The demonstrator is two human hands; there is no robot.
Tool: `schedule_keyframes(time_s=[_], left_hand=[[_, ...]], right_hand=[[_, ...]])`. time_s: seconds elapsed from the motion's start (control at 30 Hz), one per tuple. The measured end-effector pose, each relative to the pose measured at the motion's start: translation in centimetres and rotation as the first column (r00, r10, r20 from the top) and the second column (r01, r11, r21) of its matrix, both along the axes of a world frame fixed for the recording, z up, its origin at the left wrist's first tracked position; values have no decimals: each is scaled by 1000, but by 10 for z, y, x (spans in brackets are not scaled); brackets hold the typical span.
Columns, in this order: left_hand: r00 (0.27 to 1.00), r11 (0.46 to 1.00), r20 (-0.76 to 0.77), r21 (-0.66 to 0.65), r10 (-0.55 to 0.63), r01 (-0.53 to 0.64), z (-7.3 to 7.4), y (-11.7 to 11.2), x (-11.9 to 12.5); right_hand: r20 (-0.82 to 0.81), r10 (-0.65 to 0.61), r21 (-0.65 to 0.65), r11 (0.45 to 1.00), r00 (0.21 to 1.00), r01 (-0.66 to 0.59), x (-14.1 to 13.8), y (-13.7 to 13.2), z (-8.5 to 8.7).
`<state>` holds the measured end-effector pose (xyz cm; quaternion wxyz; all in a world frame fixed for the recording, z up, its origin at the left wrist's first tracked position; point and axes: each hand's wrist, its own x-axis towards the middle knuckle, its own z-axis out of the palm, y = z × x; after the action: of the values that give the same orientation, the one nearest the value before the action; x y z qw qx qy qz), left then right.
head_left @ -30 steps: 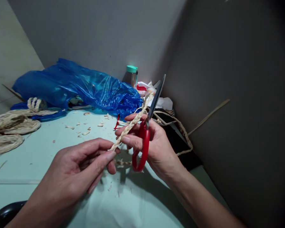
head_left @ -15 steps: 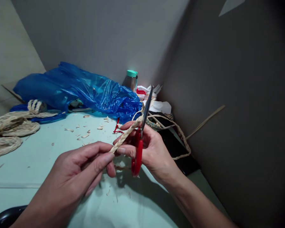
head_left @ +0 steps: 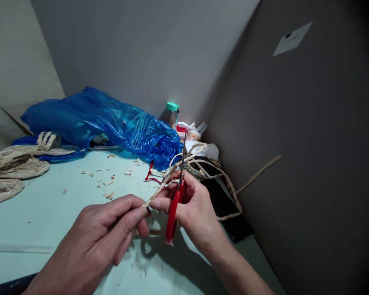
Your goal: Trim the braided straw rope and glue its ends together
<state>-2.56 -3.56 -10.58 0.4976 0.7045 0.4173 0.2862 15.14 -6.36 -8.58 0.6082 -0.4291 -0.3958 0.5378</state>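
Note:
A pale braided cord (head_left: 160, 188) runs between my two hands, slanting up to the right. My left hand (head_left: 110, 229) pinches its lower end between thumb and fingers. My right hand (head_left: 192, 203) grips the cord further along with thumb and fingertips. Red-handled scissors (head_left: 174, 215) also hang in the right hand, blades pointing up past the fingers. Beyond that hand, more of the braid (head_left: 233, 192) loops over a dark flat object. What the left fingers hide underneath cannot be made out.
A blue plastic bag (head_left: 110, 123) lies at the back, near a bottle with a turquoise lid (head_left: 172, 107). Bundles of pale fibre (head_left: 15, 164) rest at the left. Scraps (head_left: 109, 195) litter the pale green table (head_left: 64, 221). A black flat object (head_left: 233, 227) lies by the right wall.
The view has tilted up, so the background sits lower. The cord between my hands now shows its narrower side, and the scissors have turned in my right hand. Both hands keep their hold.

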Motion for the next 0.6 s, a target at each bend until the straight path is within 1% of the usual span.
schedule_keyframes(time_s=[0.1,0.17,0.27,0.4,0.53,0.6], left_hand=[[999,999,-34,35,-40,42,-3,1,-1],[999,999,-35,17,-42,42,-4,1,0],[1000,999,7,-44,-8,8,-2,3,1],[992,989,116,-143,46,-29,5,1,4],[990,977,126,-213,57,-29,17,-4,7],[989,965,137,-260,54,-16,21,-6,7]], right_hand=[[14,-10,43,999,1000,9,-2,1,-1],[23,-11,69,998,1000,9,-2,1,-2],[56,-30,91,996,998,24,1,0,-3],[94,-105,134,987,990,92,7,1,-5],[117,-209,171,967,971,187,8,3,-8],[141,-271,199,950,952,241,6,4,-9]])
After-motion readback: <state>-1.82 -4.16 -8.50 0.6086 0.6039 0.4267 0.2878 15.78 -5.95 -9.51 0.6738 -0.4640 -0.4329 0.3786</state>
